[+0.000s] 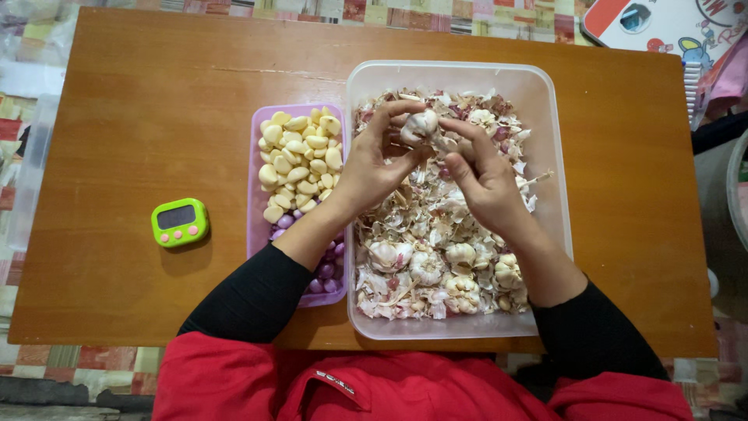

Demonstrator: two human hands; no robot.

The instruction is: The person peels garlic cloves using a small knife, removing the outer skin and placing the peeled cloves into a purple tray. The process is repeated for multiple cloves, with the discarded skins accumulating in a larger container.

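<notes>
Both of my hands hold one white garlic bulb (421,125) above a large clear plastic tub (545,86). My left hand (372,165) grips the bulb from the left, and the fingers of my right hand (485,178) pinch it from the right. The tub is full of papery garlic skins (436,218), with several whole garlic bulbs (461,269) along its near side. Left of it a small purple tray (257,187) holds peeled yellow garlic cloves (300,160) at the far end and purple peeled shallots (323,273) at the near end.
A green digital timer (180,221) with pink buttons lies on the brown wooden table (148,117) left of the purple tray. A colourful printed item (670,23) sits past the table's far right corner. My black sleeves and red garment are at the near edge.
</notes>
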